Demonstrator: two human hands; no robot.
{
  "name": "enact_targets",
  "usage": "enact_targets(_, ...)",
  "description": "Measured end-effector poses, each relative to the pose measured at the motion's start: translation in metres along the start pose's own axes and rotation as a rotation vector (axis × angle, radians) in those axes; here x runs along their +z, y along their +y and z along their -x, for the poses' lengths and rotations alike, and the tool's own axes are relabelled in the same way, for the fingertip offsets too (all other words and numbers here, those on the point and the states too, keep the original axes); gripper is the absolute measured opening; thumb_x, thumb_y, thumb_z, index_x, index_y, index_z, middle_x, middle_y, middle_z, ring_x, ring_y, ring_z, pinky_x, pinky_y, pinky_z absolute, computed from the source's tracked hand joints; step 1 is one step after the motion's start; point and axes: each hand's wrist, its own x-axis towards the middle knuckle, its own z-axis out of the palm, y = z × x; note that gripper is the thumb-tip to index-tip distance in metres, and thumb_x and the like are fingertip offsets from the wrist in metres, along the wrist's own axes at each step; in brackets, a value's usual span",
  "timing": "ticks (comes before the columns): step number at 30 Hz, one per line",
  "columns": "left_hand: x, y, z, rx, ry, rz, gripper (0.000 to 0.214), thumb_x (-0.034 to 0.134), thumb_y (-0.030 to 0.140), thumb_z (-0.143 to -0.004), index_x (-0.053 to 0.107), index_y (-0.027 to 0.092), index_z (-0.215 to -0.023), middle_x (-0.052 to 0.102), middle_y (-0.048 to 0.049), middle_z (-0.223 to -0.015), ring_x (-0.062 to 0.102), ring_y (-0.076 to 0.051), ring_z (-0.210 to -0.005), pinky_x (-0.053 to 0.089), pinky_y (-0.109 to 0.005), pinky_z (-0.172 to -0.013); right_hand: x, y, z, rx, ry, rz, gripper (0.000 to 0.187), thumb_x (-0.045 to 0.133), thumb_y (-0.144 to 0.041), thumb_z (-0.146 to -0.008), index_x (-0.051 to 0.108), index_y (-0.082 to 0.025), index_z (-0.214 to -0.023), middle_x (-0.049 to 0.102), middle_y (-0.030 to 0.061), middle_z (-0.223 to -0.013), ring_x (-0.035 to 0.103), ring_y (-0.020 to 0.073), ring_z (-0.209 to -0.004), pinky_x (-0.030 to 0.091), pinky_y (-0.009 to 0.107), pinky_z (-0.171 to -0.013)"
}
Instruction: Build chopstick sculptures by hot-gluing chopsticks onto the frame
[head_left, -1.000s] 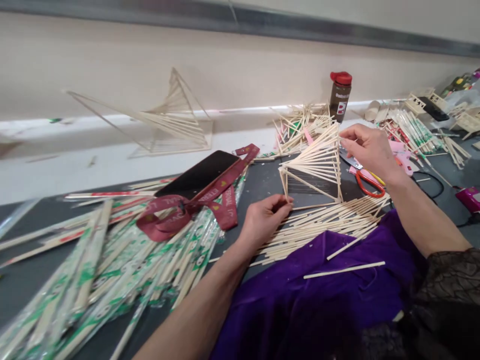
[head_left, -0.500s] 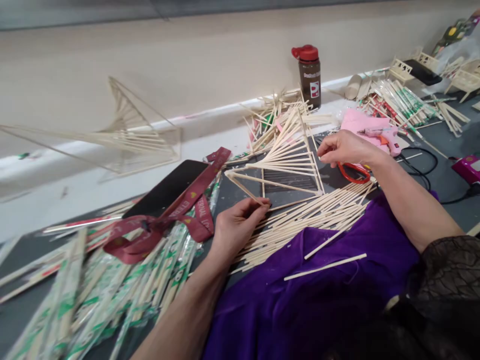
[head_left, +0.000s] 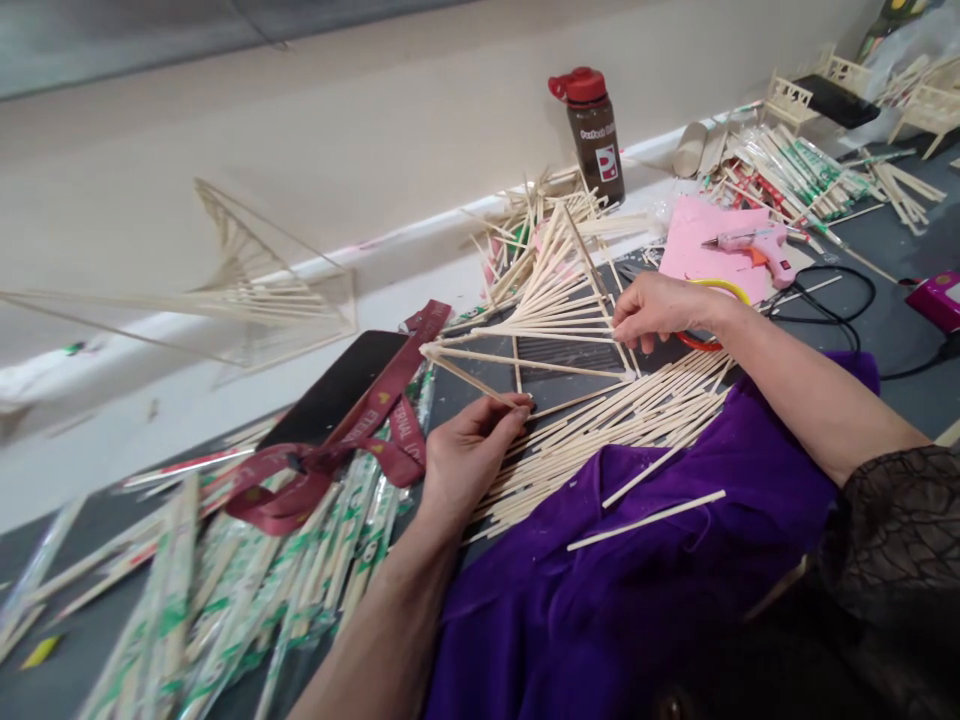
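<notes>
One wooden-stick frame [head_left: 553,302] is standing between two hands: the left hand [head_left: 472,445], at seven o'clock, is pinching its corner; the right hand [head_left: 656,306], at three, is half-curling (holding or not, I can't tell).

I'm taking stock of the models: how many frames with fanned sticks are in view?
2: one frame at the left hand and right hand, the other frame on the white ledge at picture left. I see no sign of others hidden.
</notes>
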Motion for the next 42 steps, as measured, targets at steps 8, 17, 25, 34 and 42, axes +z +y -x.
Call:
enact_targets(8, -0.001, -0.001, 0.000, 0.015, -0.011, 0.015, 0.026, 0.067, 0.041, -0.072, 0.072, 0.018, -0.083, 0.073, -0.0055, -0.094, 0.063, -0.014, -0.071, 0.052, -0.024, -0.067, 0.006, 0.008, -0.005, -0.047, 0.052, -0.034, 0.011, 0.062, -0.022, -0.079, 0.066, -0.013, -0.073, 0.068, 0.0016, -0.067, 0.064, 0.0080, -0.053, 0.040, 0.015, -0.043)
enact_targets(17, 0.002, 0.000, 0.002, 0.039, 0.010, 0.028, 0.024, 0.066, 0.039, -0.073, 0.071, 0.017, -0.081, 0.073, -0.0046, -0.090, 0.060, -0.012, -0.068, 0.049, -0.022, -0.065, 0.011, 0.014, -0.007, -0.041, 0.065, 0.030, 0.012, 0.065, -0.025, -0.074, 0.069, -0.015, -0.079, 0.065, 0.0000, -0.056, 0.064, 0.0122, -0.056, 0.042, 0.020, -0.048)
enact_targets(25, 0.003, 0.005, 0.002, 0.065, 0.004, 0.017, 0.026, 0.064, 0.040, -0.075, 0.069, 0.016, -0.083, 0.072, -0.0047, -0.086, 0.060, -0.012, -0.067, 0.049, -0.023, -0.064, 0.018, 0.011, -0.011, -0.049, 0.198, 0.092, 0.013, 0.060, -0.023, -0.080, 0.068, -0.013, -0.076, 0.068, 0.0013, -0.065, 0.064, 0.0087, -0.056, 0.041, 0.018, -0.052)
enact_targets(34, 0.002, 0.003, 0.000, 0.065, -0.002, -0.019, 0.028, 0.063, 0.042, -0.074, 0.069, 0.016, -0.085, 0.072, -0.0042, -0.084, 0.060, -0.012, -0.065, 0.047, -0.022, -0.061, 0.002, -0.011, 0.008, -0.054, 0.078, 0.259, 0.011, 0.060, -0.020, -0.074, 0.068, -0.014, -0.069, 0.063, -0.0017, -0.058, 0.059, 0.0080, -0.047, 0.042, 0.021, -0.052)
enact_targets(42, 0.001, 0.010, 0.004, 0.086, 0.022, -0.026, 0.027, 0.062, 0.040, -0.075, 0.069, 0.016, -0.086, 0.070, -0.0028, -0.080, 0.059, -0.012, -0.064, 0.046, -0.022, -0.059, 0.003, -0.014, 0.010, -0.107, 0.185, 0.269, 0.013, 0.058, -0.021, -0.076, 0.068, -0.015, -0.070, 0.061, -0.0019, -0.057, 0.058, 0.0085, -0.048, 0.041, 0.022, -0.053)
